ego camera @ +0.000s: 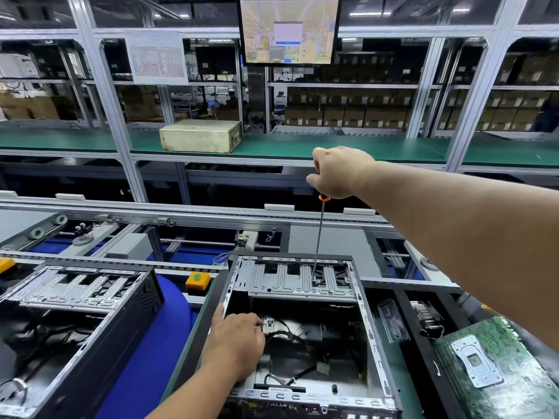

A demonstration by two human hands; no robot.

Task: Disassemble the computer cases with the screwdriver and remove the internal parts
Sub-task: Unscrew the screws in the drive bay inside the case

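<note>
Computer case (366, 316), open-topped, black shell with bare metal frame: we find it lying low in the centre of the view on the desk (184, 352), beside a blue band that runs between it and the next case. Inside we see loose black cables and a small connector; across its far end sits a ribbed metal drive bracket (290, 282).

Screwdriver (319, 237), long thin shaft, orange-and-black handle: we see it standing nearly upright, tip down on the drive bracket, handle up.

Right hand (338, 173): our arm reaches out almost straight from the right edge, raised well above the case, wrist bent down, fingers curled round the screwdriver handle from above.

Left hand (239, 343): our forearm comes up from the bottom edge; the thumb lies along the case's left wall, the fingers bend into the interior against the connector and cables. We cannot tell whether they pinch anything.

Second case (78, 309), also open, same kind of bracket: left of the first, set at an angle.

Circuit board (496, 364), green, with a metal socket plate: lying flat at lower right, just beyond the case's right side.

Orange box with green button (197, 281): between the two cases, farther back.

Beige box (201, 136): on the green shelf beyond the conveyor rails.

Monitor (289, 30): hung above, lit.
</note>
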